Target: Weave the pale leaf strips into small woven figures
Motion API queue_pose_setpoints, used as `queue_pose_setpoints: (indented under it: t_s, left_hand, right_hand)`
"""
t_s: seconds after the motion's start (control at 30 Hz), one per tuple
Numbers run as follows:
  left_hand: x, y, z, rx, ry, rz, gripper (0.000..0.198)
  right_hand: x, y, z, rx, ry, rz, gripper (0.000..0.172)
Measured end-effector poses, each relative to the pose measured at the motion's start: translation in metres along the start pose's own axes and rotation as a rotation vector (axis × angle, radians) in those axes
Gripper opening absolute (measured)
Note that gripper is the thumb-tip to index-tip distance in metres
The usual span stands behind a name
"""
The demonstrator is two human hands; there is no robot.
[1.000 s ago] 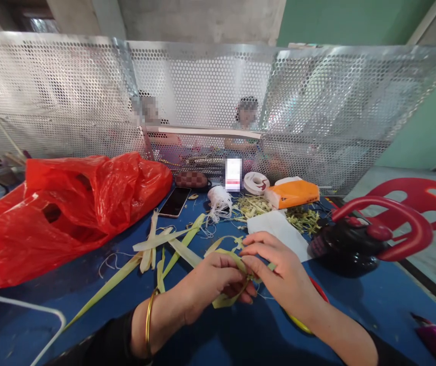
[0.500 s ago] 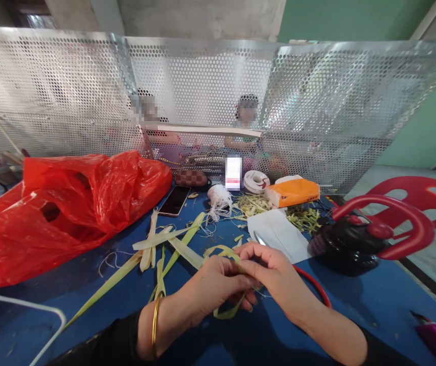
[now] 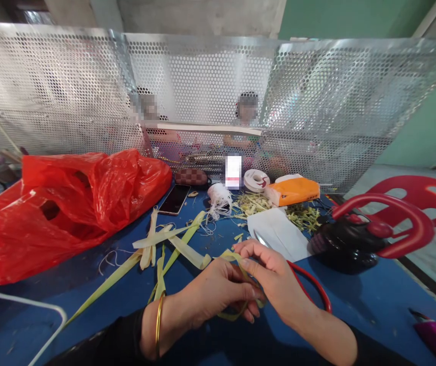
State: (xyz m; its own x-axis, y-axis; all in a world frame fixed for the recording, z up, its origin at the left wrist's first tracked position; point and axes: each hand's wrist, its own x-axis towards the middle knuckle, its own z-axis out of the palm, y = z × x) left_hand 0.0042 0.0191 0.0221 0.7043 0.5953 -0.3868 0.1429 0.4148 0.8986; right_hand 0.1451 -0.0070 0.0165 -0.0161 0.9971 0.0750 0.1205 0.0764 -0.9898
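My left hand (image 3: 221, 290), with a gold bangle at its wrist, is closed on a pale green leaf strip (image 3: 228, 255) that bends into a loop around the fingers. My right hand (image 3: 273, 272) curls over the strip's other side, its thumb and bent forefinger at the strip; its lower fingers are partly hidden. Red-handled scissors (image 3: 319, 291) lie beneath my right hand, their middle covered by it and a blade showing above. To the left, several loose leaf strips (image 3: 181, 256) lie crossed on the blue table (image 3: 99, 315).
A red plastic bag (image 3: 88, 198) fills the left side. Behind my hands are a phone (image 3: 175, 199), white thread (image 3: 220, 198), a ribbon roll (image 3: 256, 180), an orange tissue pack (image 3: 294, 191) and white paper (image 3: 279, 231). A black kettle (image 3: 347, 246) stands right. A perforated metal screen (image 3: 210, 76) stands behind.
My right hand has shifted slightly, its thumb and forefinger parting from their tighter pinch and lifting a little off my left fingers. My left hand keeps the leaf strip. More of the scissors' handle shows.
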Motion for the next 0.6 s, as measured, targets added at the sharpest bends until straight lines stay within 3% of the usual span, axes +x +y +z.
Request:
queue_pose_setpoints:
  t_s: [0.27, 0.4, 0.47, 0.6]
  left_hand:
    - [0.001, -0.003, -0.002, -0.019, 0.022, -0.018, 0.018]
    - [-0.001, 0.003, -0.006, -0.094, 0.133, 0.027, 0.030]
    - [-0.003, 0.008, -0.011, -0.152, 0.142, 0.079, 0.037]
    - [-0.006, 0.014, -0.018, -0.202, 0.157, 0.142, 0.036]
  right_hand:
    - [0.006, 0.005, 0.000, -0.048, 0.021, -0.027, 0.015]
    - [0.015, 0.002, -0.018, -0.183, 0.172, -0.164, 0.013]
    - [0.018, -0.003, -0.029, -0.263, 0.205, -0.156, 0.017]
    - [0.016, -0.016, -0.040, -0.406, -0.013, -0.096, 0.023]
